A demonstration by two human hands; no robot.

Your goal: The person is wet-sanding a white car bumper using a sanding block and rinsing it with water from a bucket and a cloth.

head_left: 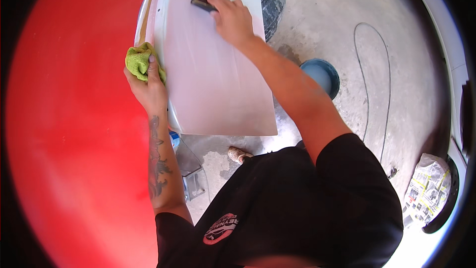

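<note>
A pale car body panel with a pinkish, dull surface stretches away in front of me. Near its far end, my right hand grips a dark sanding block that lies against the surface. My left hand is closed around a crumpled yellow-green cloth, at the panel's left edge. The underside of the block is hidden.
A broad red surface fills the left side. On the concrete floor to the right stand a blue bucket and a looped thin cable. A tyre shows beside the panel. Newspaper-like sheeting covers a wheel at far right.
</note>
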